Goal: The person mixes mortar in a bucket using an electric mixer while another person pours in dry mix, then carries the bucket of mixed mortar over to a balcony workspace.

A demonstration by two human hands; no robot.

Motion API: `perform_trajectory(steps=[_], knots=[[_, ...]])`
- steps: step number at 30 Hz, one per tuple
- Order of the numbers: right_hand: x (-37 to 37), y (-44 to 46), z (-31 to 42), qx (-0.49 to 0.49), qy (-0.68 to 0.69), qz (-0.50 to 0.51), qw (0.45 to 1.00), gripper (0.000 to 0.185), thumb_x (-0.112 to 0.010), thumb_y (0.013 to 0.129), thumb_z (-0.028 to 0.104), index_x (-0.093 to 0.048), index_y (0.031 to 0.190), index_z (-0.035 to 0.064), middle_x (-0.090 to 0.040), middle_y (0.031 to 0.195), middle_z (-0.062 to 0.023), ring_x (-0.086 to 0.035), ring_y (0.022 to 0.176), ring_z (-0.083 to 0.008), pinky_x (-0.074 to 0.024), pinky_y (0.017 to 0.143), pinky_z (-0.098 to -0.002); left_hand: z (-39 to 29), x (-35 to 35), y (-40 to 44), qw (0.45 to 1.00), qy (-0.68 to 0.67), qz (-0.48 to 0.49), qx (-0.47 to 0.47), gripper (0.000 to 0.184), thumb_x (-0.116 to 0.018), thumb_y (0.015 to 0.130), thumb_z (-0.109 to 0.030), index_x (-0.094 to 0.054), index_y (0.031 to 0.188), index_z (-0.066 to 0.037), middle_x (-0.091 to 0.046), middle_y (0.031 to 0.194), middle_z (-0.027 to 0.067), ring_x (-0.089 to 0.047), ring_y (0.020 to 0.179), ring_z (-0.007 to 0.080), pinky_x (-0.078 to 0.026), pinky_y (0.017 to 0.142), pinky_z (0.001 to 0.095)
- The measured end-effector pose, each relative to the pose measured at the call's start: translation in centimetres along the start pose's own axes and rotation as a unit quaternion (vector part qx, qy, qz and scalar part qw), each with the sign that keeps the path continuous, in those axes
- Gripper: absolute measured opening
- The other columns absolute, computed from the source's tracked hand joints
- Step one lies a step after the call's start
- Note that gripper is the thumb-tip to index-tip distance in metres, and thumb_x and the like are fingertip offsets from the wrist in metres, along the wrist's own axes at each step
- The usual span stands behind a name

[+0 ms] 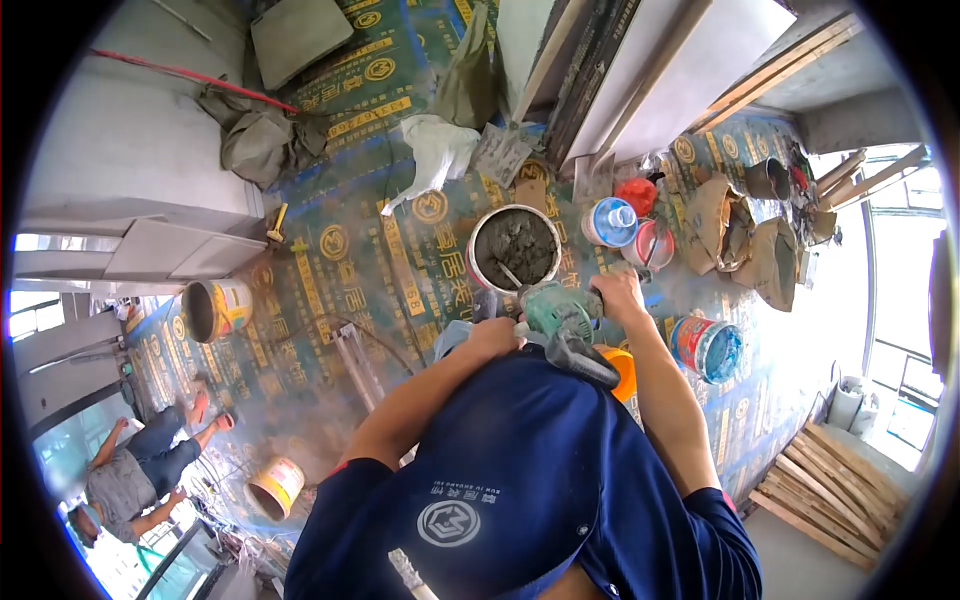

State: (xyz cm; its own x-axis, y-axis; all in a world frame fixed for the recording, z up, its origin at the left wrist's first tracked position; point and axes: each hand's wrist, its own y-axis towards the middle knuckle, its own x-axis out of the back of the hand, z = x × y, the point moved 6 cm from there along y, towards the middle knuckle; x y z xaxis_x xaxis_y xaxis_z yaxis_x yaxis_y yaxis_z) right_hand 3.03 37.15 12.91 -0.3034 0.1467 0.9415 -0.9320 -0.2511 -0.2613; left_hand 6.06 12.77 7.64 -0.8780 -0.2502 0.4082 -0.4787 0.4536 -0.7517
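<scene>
A green hand-held power mixer (556, 310) is in front of my waist, its dark rear part close to my navy shirt. My left hand (497, 338) is closed round its left side, though the grip itself is partly hidden. On the other side my right hand (620, 294) wraps round its right handle. Just beyond the mixer stands a white-rimmed bucket (474, 262) filled with wet grey mortar (517, 243). The mixer's rod (508, 273) slants into the mortar; its lower end is buried.
Right of the bucket stand a blue-and-clear water bottle (611, 222), a pink bucket (655, 246) and a blue-stained paint bucket (707, 349). Leaning boards (660, 80) rise beyond. Timber planks (825, 490) lie at lower right. Another person (135, 470) is at lower left.
</scene>
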Motion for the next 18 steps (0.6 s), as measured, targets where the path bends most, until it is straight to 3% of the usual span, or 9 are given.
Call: perform_trajectory(steps=[2,8,9,11,17,18], knots=[[0.7,0.8,0.3,0.005,-0.005,0.001,1.000,0.014,-0.063,0.071,0.014,-0.064,0.085,0.0167,-0.066,0.079,-0.0060,-0.062,0.085,-0.0280,-0.0397,0.083,-0.0423,0.2,0.3,-0.1,1.000,-0.003,-0.001,0.005,0.042,-0.066,0.079,-0.043,-0.068,0.104,-0.010,-0.068,0.103,0.0153,-0.065,0.096,0.0341,-0.050,0.083,0.0450],[2.5,4.7,2.8,0.056,-0.081,0.044,0.994,0.017,-0.061,0.071,0.009,-0.066,0.084,0.0185,-0.064,0.084,-0.0026,-0.060,0.091,-0.0236,-0.0386,0.084,-0.0403,1.9,-0.6,0.7,0.997,-0.068,-0.015,0.020,0.041,-0.066,0.078,-0.040,-0.068,0.099,-0.005,-0.067,0.099,0.0192,-0.065,0.092,0.0367,-0.050,0.078,0.0465],[2.8,5.7,3.3,0.073,-0.089,0.043,0.992,0.010,-0.060,0.075,0.016,-0.067,0.080,0.0182,-0.067,0.084,-0.0031,-0.063,0.090,-0.0237,-0.0404,0.083,-0.0406,2.3,-0.8,0.6,0.996,-0.082,-0.024,0.031,0.041,-0.066,0.078,-0.039,-0.068,0.098,-0.003,-0.067,0.098,0.0201,-0.065,0.092,0.0373,-0.050,0.078,0.0464],[3.3,7.3,4.0,0.092,-0.115,0.061,0.987,0.010,-0.060,0.075,0.016,-0.067,0.081,0.0187,-0.067,0.084,-0.0027,-0.062,0.091,-0.0229,-0.0400,0.083,-0.0400,2.8,-0.4,0.8,0.993,-0.101,-0.041,0.043,0.041,-0.066,0.078,-0.038,-0.068,0.097,-0.002,-0.067,0.097,0.0209,-0.065,0.091,0.0379,-0.050,0.078,0.0463],[3.8,9.8,6.4,0.151,-0.186,0.087,0.967,0.011,-0.060,0.076,0.016,-0.069,0.081,0.0205,-0.067,0.085,-0.0004,-0.062,0.092,-0.0196,-0.0394,0.084,-0.0388,3.5,-1.4,1.1,0.982,-0.169,-0.085,0.006,0.043,-0.065,0.078,-0.037,-0.064,0.101,0.000,-0.066,0.095,0.0230,-0.065,0.088,0.0387,-0.050,0.075,0.0460],[3.8,10.0,6.8,0.159,-0.191,0.081,0.965,0.011,-0.060,0.076,0.016,-0.069,0.081,0.0207,-0.067,0.085,-0.0001,-0.062,0.092,-0.0189,-0.0394,0.084,-0.0387,3.0,-1.2,0.9,0.981,-0.160,-0.097,-0.045,0.040,-0.063,0.080,-0.034,-0.064,0.102,-0.001,-0.066,0.094,0.0229,-0.065,0.087,0.0386,-0.050,0.074,0.0463]])
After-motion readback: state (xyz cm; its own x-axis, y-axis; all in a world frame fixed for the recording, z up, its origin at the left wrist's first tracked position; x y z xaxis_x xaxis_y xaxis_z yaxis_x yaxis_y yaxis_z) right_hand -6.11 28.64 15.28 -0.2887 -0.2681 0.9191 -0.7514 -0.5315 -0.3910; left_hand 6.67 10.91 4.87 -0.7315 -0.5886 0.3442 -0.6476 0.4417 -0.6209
